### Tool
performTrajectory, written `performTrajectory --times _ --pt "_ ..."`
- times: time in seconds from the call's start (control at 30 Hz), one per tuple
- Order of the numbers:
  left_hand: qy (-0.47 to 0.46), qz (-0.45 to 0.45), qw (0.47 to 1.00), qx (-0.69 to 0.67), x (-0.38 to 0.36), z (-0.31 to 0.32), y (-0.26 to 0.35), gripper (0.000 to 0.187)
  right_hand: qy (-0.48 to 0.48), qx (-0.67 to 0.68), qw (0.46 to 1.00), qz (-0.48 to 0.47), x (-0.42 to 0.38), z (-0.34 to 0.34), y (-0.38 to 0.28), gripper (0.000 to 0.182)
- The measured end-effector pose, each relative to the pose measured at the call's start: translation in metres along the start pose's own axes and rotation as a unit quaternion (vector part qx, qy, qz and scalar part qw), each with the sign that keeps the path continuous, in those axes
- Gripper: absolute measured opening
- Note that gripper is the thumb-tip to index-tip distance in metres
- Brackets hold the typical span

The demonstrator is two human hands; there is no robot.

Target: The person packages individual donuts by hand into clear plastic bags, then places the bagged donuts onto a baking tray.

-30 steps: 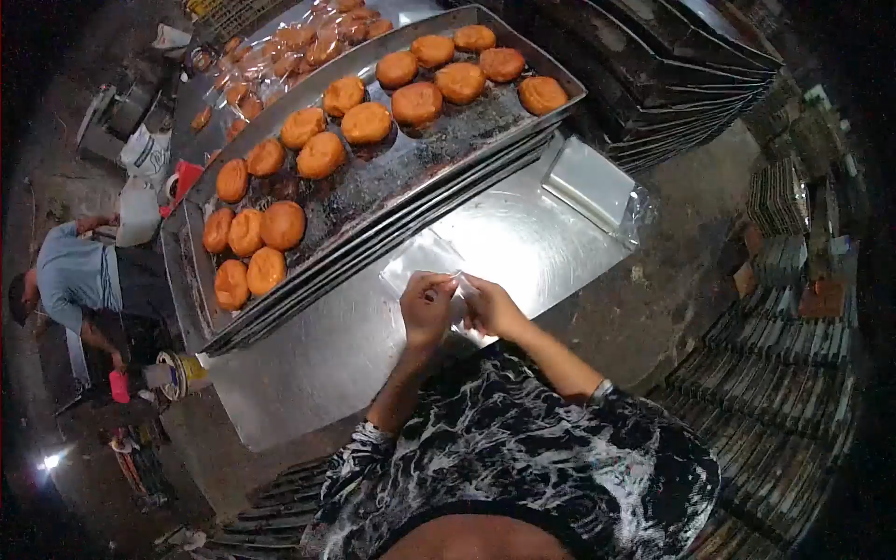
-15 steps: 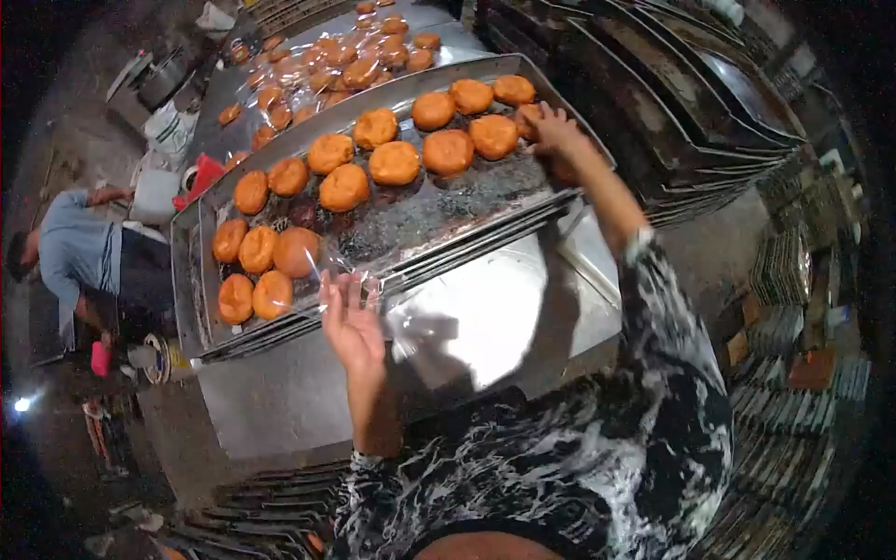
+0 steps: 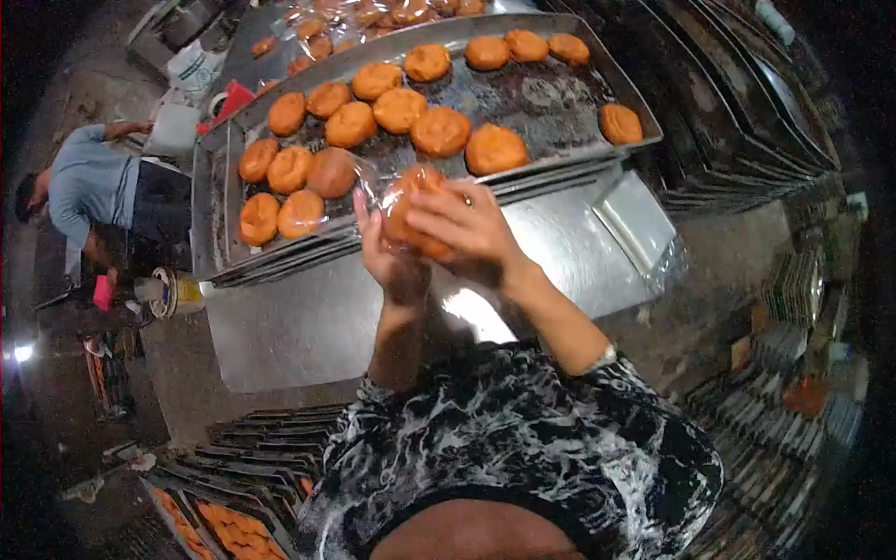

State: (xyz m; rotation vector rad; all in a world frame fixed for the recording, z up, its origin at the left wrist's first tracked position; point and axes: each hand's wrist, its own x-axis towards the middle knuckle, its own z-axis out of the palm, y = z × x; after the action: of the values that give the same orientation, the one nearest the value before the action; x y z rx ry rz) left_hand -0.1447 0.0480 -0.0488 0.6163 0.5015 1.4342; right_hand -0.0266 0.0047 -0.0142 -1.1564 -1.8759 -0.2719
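Over the near edge of the baking tray (image 3: 583,154), my hands are together at a round orange-brown bun (image 3: 403,207). My left hand (image 3: 392,261) grips a clear plastic bag (image 3: 371,187) from the left side, its fingers pointing up. Curled over the bun from the right, my right hand (image 3: 471,229) presses it into the bag's mouth. Part of the bun is hidden by those fingers. Several more buns lie in rows on the dark, greasy tray, including one bun (image 3: 496,149) close beyond my right hand and another (image 3: 621,123) at the right corner.
The tray rests on a stack of trays atop a metal table (image 3: 289,345). Bagged buns (image 3: 373,14) lie behind it. A stack of clear bags (image 3: 639,224) is at the table's right. Tray stacks (image 3: 737,121) stand right. Another person (image 3: 103,187) bends at the left.
My right hand has come from the tray's far right to my left hand, bringing a bun to the plastic bag. My left hand has closed around the bag. The view has shifted.
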Motion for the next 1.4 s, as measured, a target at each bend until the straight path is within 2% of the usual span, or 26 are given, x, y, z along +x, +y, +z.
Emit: performTrajectory --times 0.1,0.2,0.27,0.3,0.33,0.4,0.43,0.47,0.5,0.53,0.6,0.63,0.67,0.7,0.73,0.77,0.83,0.87,0.9,0.97,1.07,1.13,1.17,1.27,1.3,1.4 --pt "-0.016 -0.072 0.997 -0.009 -0.009 0.015 0.022 0.049 0.018 0.041 0.996 0.081 -0.012 0.014 -0.023 0.034" --pt "-0.110 -0.021 0.992 0.049 -0.015 0.020 0.016 0.052 0.047 0.045 0.993 0.102 0.005 0.016 -0.028 0.040" --pt "-0.137 -0.111 0.977 -0.120 -0.011 0.013 0.016 0.049 0.022 0.104 0.989 0.104 0.024 0.021 -0.027 0.047" --pt "-0.047 -0.245 0.948 -0.196 -0.016 0.033 0.047 0.045 0.034 0.191 0.971 0.138 0.014 0.015 -0.033 0.056" --pt "-0.046 -0.242 0.950 -0.194 -0.019 0.014 0.040 0.045 0.115 0.222 0.953 0.173 0.002 0.023 -0.034 0.057" --pt "-0.169 -0.166 0.958 0.164 -0.022 -0.027 0.004 0.041 0.085 0.147 0.923 0.344 -0.010 0.017 -0.019 0.047" --pt "-0.070 -0.173 0.980 0.065 -0.036 0.022 0.011 0.032 0.012 0.195 0.924 0.328 -0.011 0.019 0.011 0.030" --pt "-0.087 -0.248 0.947 0.182 -0.033 -0.015 -0.007 0.032 0.045 0.193 0.926 0.320 -0.002 0.014 0.032 0.017" --pt "-0.146 -0.228 0.911 0.310 -0.036 -0.030 -0.023 0.033 0.032 0.162 0.942 0.291 0.027 -0.008 0.056 0.016" --pt "-0.200 -0.207 0.855 0.432 -0.042 -0.048 -0.037 0.035 0.118 0.164 0.927 0.317 0.054 -0.009 0.071 0.020" --pt "-0.356 -0.024 0.629 0.690 -0.064 -0.101 -0.085 0.042 0.190 0.054 0.958 0.207 0.107 0.003 0.113 0.028" --pt "-0.400 -0.055 0.518 0.754 -0.075 -0.125 -0.112 0.040 0.210 0.080 0.970 0.095 0.129 0.000 0.109 0.028" --pt "-0.399 -0.060 0.516 0.756 -0.091 -0.142 -0.123 0.040 0.209 0.084 0.969 0.099 0.115 0.011 0.105 0.028" --pt "-0.287 -0.199 0.782 0.516 -0.109 -0.155 -0.124 0.039 0.190 0.106 0.972 0.085 0.088 0.026 0.094 0.025" --pt "-0.128 -0.306 0.923 0.193 -0.116 -0.158 -0.121 0.039 0.172 0.125 0.975 0.071 0.063 0.036 0.076 0.031" --pt "-0.134 -0.311 0.921 0.190 -0.108 -0.167 -0.119 0.039 -0.115 0.273 0.939 0.174 0.014 0.017 0.058 0.029" --pt "-0.325 -0.171 0.797 0.479 -0.071 -0.162 -0.103 0.031 -0.289 0.453 0.760 0.365 -0.099 0.018 0.028 0.015" --pt "-0.406 -0.081 0.686 0.598 -0.057 -0.151 -0.094 0.028 -0.240 0.340 0.885 0.211 -0.161 0.030 0.021 0.015" --pt "-0.232 -0.265 0.802 0.482 -0.059 -0.127 -0.085 0.023 -0.274 0.291 0.874 0.276 -0.179 0.026 0.011 0.017" --pt "-0.244 -0.264 0.807 0.468 -0.075 -0.089 -0.077 0.021 -0.297 0.244 0.854 0.350 -0.192 0.021 -0.004 0.018" --pt "-0.256 -0.262 0.793 0.487 -0.078 -0.071 -0.070 0.021 -0.198 0.199 0.874 0.397 -0.184 0.010 -0.016 0.020" --pt "-0.171 -0.358 0.820 0.412 -0.078 -0.078 -0.073 0.023 -0.120 0.083 0.858 0.493 -0.185 0.005 -0.041 0.020" --pt "-0.224 -0.346 0.781 0.469 -0.078 -0.080 -0.073 0.024 -0.071 0.054 0.860 0.502 -0.178 0.002 -0.052 0.021" --pt "-0.181 -0.401 0.834 0.333 -0.082 -0.066 -0.071 0.026 -0.068 0.075 0.858 0.503 -0.181 0.008 -0.046 0.017" --pt "-0.161 -0.478 0.819 0.272 -0.076 -0.068 -0.072 0.030 -0.059 0.068 0.893 0.441 -0.181 0.007 -0.041 0.015" --pt "-0.176 -0.537 0.793 0.225 -0.062 -0.075 -0.069 0.028 -0.136 0.069 0.924 0.351 -0.176 0.000 -0.029 0.014"
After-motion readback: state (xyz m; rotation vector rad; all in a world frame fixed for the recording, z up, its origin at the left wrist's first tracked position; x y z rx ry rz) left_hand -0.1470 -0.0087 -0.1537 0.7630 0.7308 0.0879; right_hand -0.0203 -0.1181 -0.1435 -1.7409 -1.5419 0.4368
